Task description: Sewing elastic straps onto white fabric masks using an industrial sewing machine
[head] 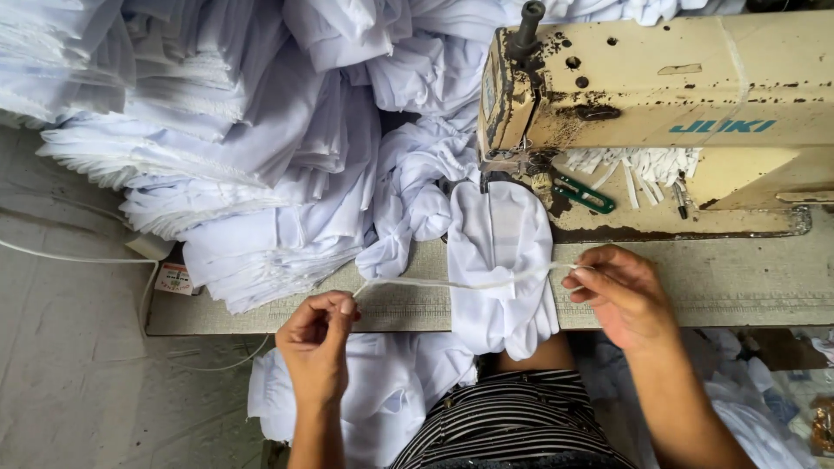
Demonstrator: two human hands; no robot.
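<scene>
A great heap of folded white cloth (234, 148) fills the upper left, stacked in layers that spill over the edge of the surface (747, 287) and run up behind the sewing machine (660, 104). The machine is cream-coloured and worn, its paint chipped and spotted dark, with its needle end facing left. Beside its base lie small green-handled snips (584, 194) and a bundle of short white strips (643, 165).

Under the needle end sits a white garment piece (499, 260), bunched and rounded, draped forward across the surface and hanging over its near edge toward the person's lap. More white cloth (382, 391) is piled low in front of the striped top (512, 421) the person wears.

Across the garment piece runs a thin white cord (452, 283), pulled nearly straight from left to right — it is stretched between the two hands. The left hand (317, 334) is closed with thumb and fingertips pinching the cord's left end, just off the near edge of the surface. The right hand (617, 291) rests on the surface to the right of the garment piece, its fingertips pinched together on the cord's other end. The hands are well apart, the garment piece between them.
</scene>
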